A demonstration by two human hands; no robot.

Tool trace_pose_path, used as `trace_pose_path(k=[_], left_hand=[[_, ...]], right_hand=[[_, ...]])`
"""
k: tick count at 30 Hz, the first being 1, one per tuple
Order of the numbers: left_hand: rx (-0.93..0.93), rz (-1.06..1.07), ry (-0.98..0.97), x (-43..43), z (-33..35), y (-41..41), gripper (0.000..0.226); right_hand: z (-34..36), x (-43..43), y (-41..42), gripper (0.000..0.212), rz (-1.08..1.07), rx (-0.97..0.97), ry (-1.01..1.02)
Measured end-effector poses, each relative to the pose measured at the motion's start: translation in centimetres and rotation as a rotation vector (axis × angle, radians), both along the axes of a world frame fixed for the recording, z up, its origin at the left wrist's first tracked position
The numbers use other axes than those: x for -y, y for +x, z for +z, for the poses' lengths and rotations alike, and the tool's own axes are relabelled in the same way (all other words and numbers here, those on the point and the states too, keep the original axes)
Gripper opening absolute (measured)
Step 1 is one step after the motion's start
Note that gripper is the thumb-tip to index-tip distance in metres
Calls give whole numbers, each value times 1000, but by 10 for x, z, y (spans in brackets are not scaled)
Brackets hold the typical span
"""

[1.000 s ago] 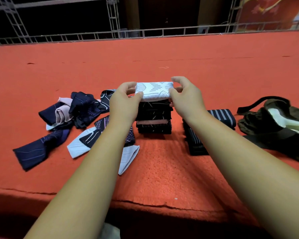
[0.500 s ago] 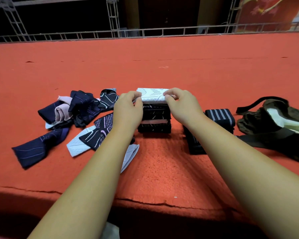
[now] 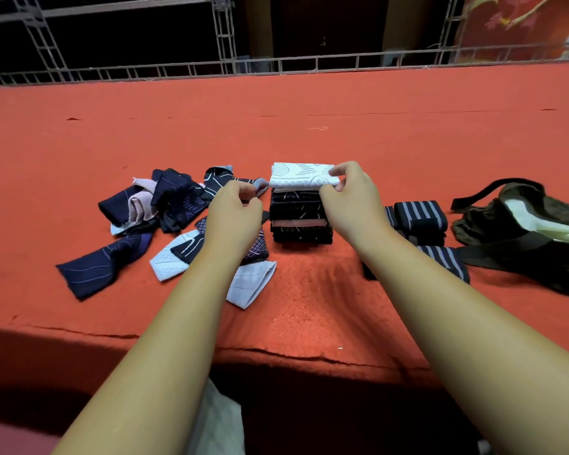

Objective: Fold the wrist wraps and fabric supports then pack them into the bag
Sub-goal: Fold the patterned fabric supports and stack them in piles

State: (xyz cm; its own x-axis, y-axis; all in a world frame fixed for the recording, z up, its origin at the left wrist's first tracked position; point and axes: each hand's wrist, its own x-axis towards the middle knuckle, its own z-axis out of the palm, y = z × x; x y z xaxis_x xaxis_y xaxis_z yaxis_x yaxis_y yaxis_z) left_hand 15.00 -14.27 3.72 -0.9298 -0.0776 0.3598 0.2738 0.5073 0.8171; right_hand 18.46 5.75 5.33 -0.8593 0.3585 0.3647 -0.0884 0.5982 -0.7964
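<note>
A white patterned folded support [image 3: 298, 175] lies on top of a stack of dark folded supports [image 3: 300, 221] in the middle of the red carpeted surface. My right hand [image 3: 350, 200] pinches the white support's right end between thumb and fingers. My left hand [image 3: 235, 215] hovers just left of the stack with fingers loosely curled, holding nothing. Rolled black wrist wraps with grey stripes [image 3: 419, 215] sit right of the stack, partly hidden by my right forearm. The dark olive bag [image 3: 526, 238] lies open at the far right.
Unfolded supports lie in a heap [image 3: 165, 201] to the left, with a navy piece [image 3: 102, 267], a white and black piece [image 3: 174, 257] and a pale piece [image 3: 250, 285] nearer me. The carpet's front edge [image 3: 276, 351] runs below my forearms. A metal truss [image 3: 276, 64] borders the far side.
Both hands lowered the white support onto the dark stack. My left hand has let go of its left end and drawn back to the left; my right hand still holds the right end.
</note>
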Motion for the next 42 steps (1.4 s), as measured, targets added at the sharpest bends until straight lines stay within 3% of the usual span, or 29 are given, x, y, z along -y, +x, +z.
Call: trace_pose_path(k=[7, 13, 17, 21, 24, 30, 37, 39, 42], left_hand=[[111, -9, -94, 23, -32, 7, 30], [227, -90, -358, 36, -69, 9, 40], [128, -78, -532, 41, -83, 4, 45], [45, 25, -692, 47, -86, -5, 28], [-39, 77, -663, 47, -85, -5, 19], [-244, 46, -677, 47, -70, 6, 15], [-397, -85, -560, 51, -16, 33, 17], [-389, -114, -383, 52, 1, 39, 28], [-226, -194, -44, 51, 17, 45, 44]], right_hand=[[-31, 38, 10, 17, 86, 71, -23], [-87, 61, 2, 17, 279, 270, 104], [-110, 63, -4, 20, 276, 314, 232], [-119, 66, -7, 26, 213, 307, 315], [-124, 67, -6, 32, 186, 248, 283], [-118, 63, -8, 73, 330, 9, 122], [-68, 60, -1, 12, 312, -133, -16], [-46, 52, 8, 11, 330, -156, -67], [-14, 38, 26, 13, 369, -133, -292]])
